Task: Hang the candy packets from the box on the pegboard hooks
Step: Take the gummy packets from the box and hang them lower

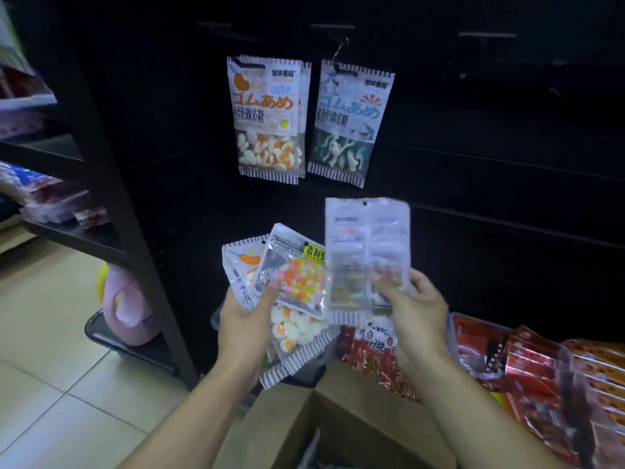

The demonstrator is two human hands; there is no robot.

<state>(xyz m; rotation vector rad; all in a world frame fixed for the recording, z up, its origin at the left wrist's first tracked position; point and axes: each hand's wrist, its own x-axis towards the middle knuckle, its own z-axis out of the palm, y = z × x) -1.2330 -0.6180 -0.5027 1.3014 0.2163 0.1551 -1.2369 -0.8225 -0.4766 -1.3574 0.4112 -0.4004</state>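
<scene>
Two packets hanging on pegboard (pixel 473 198) hooks. Left hand (pixel 245 319) gripping fanned candy packets (pixel 297 282) below those; right hand (pixel 414 306) pinching blurred packet (pixel 367 238), raising toward pegboard. Next, judging: threading punched hole onto free hook. Box (pixel 338 431) lying below pegboard.

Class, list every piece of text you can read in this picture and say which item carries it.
"ゴムあめ": orange egg packet on the hook.
"ゴムあめ": blue shark packet beside it.
"吉利": yellow tag on the bead packet in the left hand.
Packets in the right hand: blurred.
Red packs: unreadable.
</scene>
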